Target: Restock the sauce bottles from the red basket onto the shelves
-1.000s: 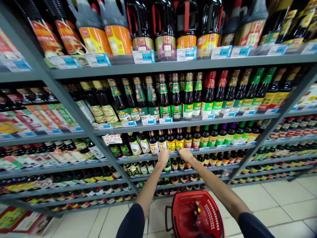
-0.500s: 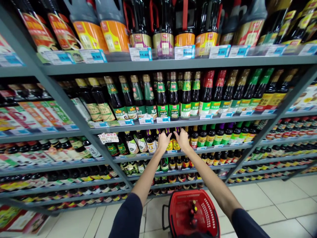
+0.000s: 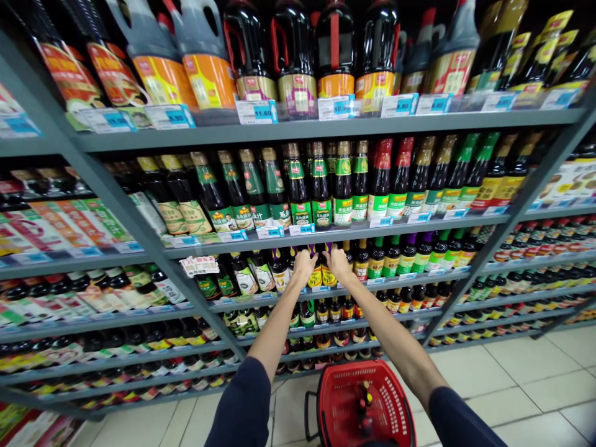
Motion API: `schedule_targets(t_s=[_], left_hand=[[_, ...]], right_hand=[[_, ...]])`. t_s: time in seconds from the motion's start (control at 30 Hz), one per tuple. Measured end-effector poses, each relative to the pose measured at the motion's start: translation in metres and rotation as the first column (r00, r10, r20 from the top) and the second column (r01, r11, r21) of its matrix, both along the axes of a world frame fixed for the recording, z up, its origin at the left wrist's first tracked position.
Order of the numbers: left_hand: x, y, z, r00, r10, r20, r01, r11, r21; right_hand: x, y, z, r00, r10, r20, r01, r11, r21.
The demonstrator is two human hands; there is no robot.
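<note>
On the third shelf down, two dark sauce bottles with yellow labels and purple necks stand side by side between my hands. My left hand point(image 3: 304, 266) is closed around the left yellow-labelled bottle point(image 3: 315, 277), thumb on the inner side and most fingers hidden. Mirroring it, my right hand point(image 3: 338, 263) grips the right yellow-labelled bottle point(image 3: 328, 276). Both bottles are upright at the shelf's front, level with their neighbours. Below my arms, a red shopping basket point(image 3: 335, 397) holds several dark bottles.
Rows of sauce bottles flank both hands. Just above them runs a grey shelf edge point(image 3: 261, 242) with price tags, carrying green-labelled bottles point(image 3: 300, 198). Large handled jugs point(image 3: 209, 68) fill the top shelf. A white sign point(image 3: 200, 266) sticks out at left. Pale tiles point(image 3: 507, 366) cover the floor.
The view has shifted slightly, so the upper shelves sit a little lower and further left. Both hands stay at the same two bottles, which remain on the shelf.
</note>
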State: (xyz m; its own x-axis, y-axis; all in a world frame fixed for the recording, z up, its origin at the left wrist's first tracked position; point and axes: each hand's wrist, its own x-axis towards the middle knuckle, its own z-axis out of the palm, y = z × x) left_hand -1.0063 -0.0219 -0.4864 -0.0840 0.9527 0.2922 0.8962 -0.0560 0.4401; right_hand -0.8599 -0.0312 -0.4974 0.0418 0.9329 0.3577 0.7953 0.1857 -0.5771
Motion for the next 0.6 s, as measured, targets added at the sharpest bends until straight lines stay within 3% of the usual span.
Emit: schedule_targets(t_s=[0.2, 0.27, 0.33, 0.4, 0.47, 0.5, 0.53, 0.6], left_hand=[[0.002, 0.006, 0.005, 0.998, 0.023, 0.054, -0.022, 1.0, -0.019], [0.004, -0.006, 0.006, 0.996, 0.029, 0.083, -0.029, 1.0, -0.009], [0.006, -0.03, -0.003, 0.986, 0.014, 0.168, -0.02, 0.999, 0.03], [0.005, -0.065, -0.029, 0.937, -0.047, 0.346, 0.012, 0.995, 0.103], [0.0, -0.106, -0.076, 0.855, -0.114, 0.505, 0.053, 0.99, 0.135], [-0.004, -0.128, -0.105, 0.845, -0.115, 0.522, 0.094, 0.993, 0.066], [-0.009, -0.152, -0.136, 0.87, -0.057, 0.489, 0.088, 0.995, -0.041], [-0.019, -0.201, -0.194, 0.957, 0.023, 0.289, 0.075, 0.944, -0.322]], right_hand=[[-0.003, -0.007, 0.002, 0.999, -0.002, -0.035, 0.002, 1.0, 0.007], [-0.002, -0.027, -0.005, 0.995, 0.039, -0.088, -0.028, 0.992, 0.124], [0.004, -0.059, -0.027, 0.974, 0.121, -0.191, -0.065, 0.959, 0.276], [0.018, -0.098, -0.072, 0.939, 0.18, -0.293, -0.089, 0.95, 0.299], [0.039, -0.139, -0.138, 0.94, 0.155, -0.304, -0.127, 0.986, 0.109], [0.053, -0.16, -0.175, 0.96, 0.114, -0.255, -0.134, 0.989, -0.062], [0.07, -0.18, -0.212, 0.984, 0.046, -0.175, -0.095, 0.955, -0.282], [0.109, -0.224, -0.28, 0.999, -0.05, -0.018, 0.026, 0.761, -0.648]])
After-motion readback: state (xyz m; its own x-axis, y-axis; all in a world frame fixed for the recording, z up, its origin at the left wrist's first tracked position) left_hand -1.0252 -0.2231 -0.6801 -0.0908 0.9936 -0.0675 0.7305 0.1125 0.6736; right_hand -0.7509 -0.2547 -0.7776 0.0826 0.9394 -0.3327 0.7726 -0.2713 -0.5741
